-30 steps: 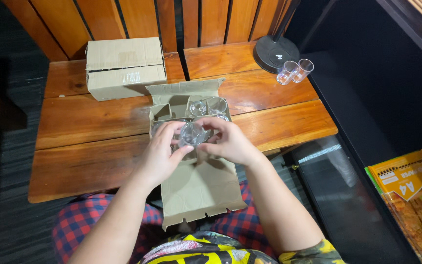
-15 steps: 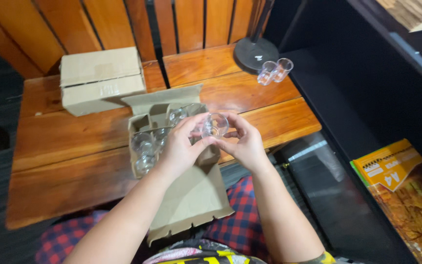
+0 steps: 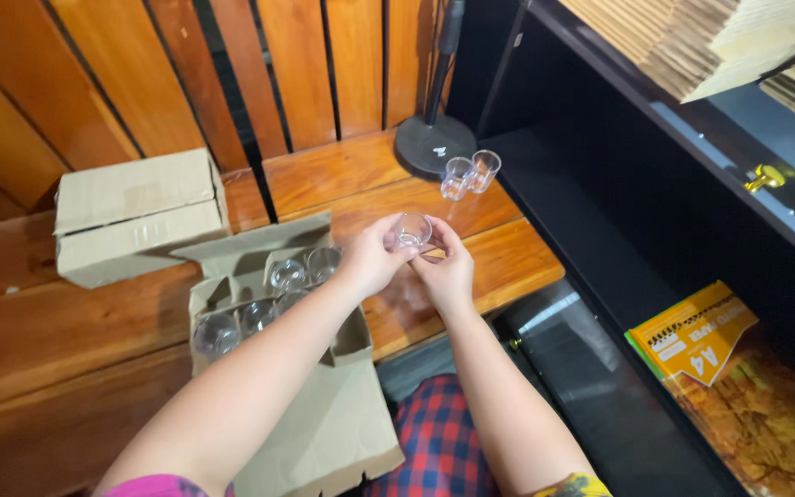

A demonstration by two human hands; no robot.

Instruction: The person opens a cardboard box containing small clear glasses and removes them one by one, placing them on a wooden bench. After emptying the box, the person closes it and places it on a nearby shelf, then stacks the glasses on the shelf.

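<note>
both hands are raised over the wooden table point(image 3: 94, 340) and share one small clear glass point(image 3: 411, 230). the left hand point(image 3: 370, 260) grips the glass from its left side, thumb and fingers closed around the wall. the right hand point(image 3: 448, 274) meets it from below and to the right, fingertips pinched on the rim and side. the glass is held off the table, above the right part of the tabletop, its mouth tipped toward the camera.

just left of the hands, an open cardboard box point(image 3: 324, 433) lies on the table with its long flap hanging over the near edge toward the person's lap. its divided compartments hold more clear glasses point(image 3: 259, 308); at least four can be made out, standing upright in their cells. the exact count cannot be told, since the left forearm covers part of the tray.

a closed cardboard box point(image 3: 135, 216) sits at the far left of the table, apart from the open one.

at the far right corner of the table, two more small glasses point(image 3: 469, 172) stand side by side, touching or nearly so, just beside the round black base of a stand point(image 3: 432, 144).

right of the table is a dark shelf unit point(image 3: 600, 212). a yellow paper packet point(image 3: 695, 331) lies low inside it. stacked flat cardboard point(image 3: 692, 41) rests on its top. red checked fabric point(image 3: 439, 437) shows on the person's lap.
</note>
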